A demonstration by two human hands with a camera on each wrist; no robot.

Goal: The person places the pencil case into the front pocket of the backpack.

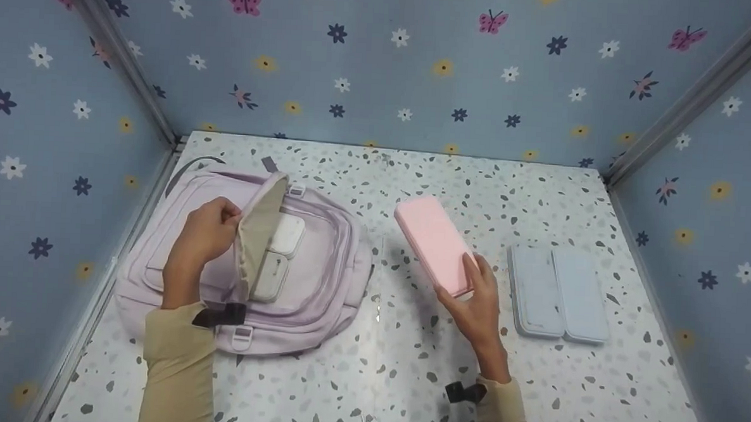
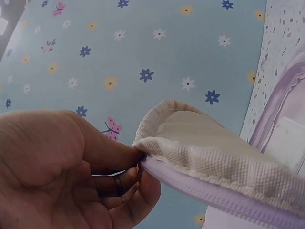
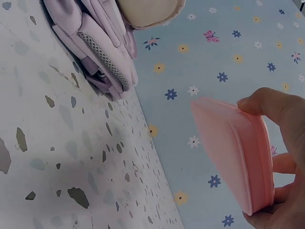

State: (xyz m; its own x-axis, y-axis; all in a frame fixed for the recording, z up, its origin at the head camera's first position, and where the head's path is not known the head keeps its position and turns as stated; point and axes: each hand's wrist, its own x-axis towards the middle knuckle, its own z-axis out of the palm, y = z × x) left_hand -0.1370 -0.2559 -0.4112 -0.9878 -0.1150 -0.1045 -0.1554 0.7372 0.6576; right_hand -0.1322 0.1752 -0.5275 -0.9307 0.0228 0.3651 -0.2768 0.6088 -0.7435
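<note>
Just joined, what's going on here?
A person's left hand pinches open the beige-lined flap of a lilac fabric backpack. Two small rounded boxes, one white, one greyish-beige, sit inside that compartment. The right hand holds a pink rectangular case above the speckled white table, outside the bag. Pale-blue rectangular pieces lie side by side farther right; can't tell if joined.

Head view: high, looking fwd & down, wide; gets L hand (image 1: 208,232), R hand (image 1: 478,304), bag (image 1: 313,253), counter (image 1: 406,371) & walls (image 1: 388,66). L wrist view: v. close on L hand & bag's flap (image 2: 195,126), wall as b/g. R wrist view: close on R hand & pink case (image 3: 221,136), tilted, counter at frame's left. Head + R wrist share case; bag's in all 3.
</note>
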